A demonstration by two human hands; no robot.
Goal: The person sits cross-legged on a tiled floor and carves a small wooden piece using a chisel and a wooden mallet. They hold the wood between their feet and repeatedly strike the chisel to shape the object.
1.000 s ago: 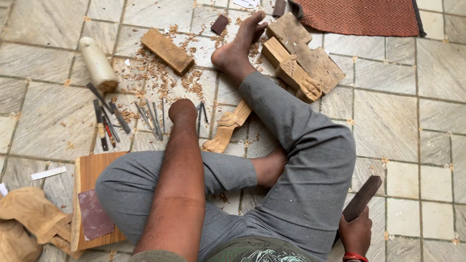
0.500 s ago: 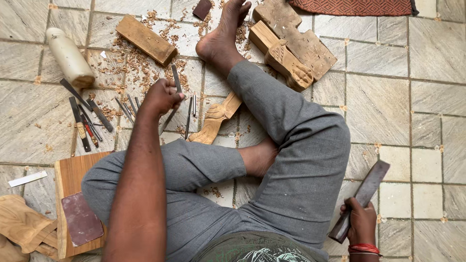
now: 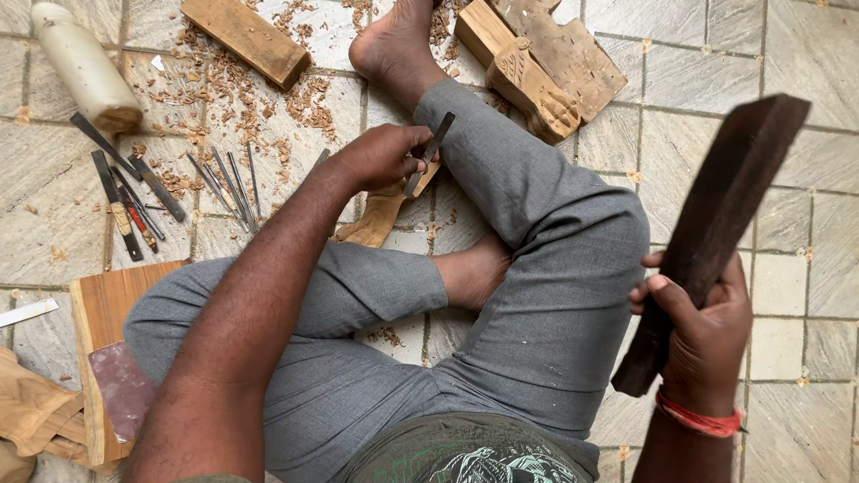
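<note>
the chisel (image 3: 429,154), a thin dark metal tool, sits pinched in the curled fingers of the left hand (image 3: 380,157), its blade slanting up over the grey trouser knee. just under that hand a pale carved wood piece (image 3: 380,215) lies on the stone tile floor (image 3: 810,54). the right hand (image 3: 707,335) is wrapped tight around the lower part of a dark wooden mallet (image 3: 711,224), lifted beside the right knee. further out, a row of other carving tools (image 3: 134,192) lies among wood shavings (image 3: 242,89), with a pale wooden block (image 3: 246,40) and carved wooden blocks (image 3: 546,63) near the bare foot
</note>
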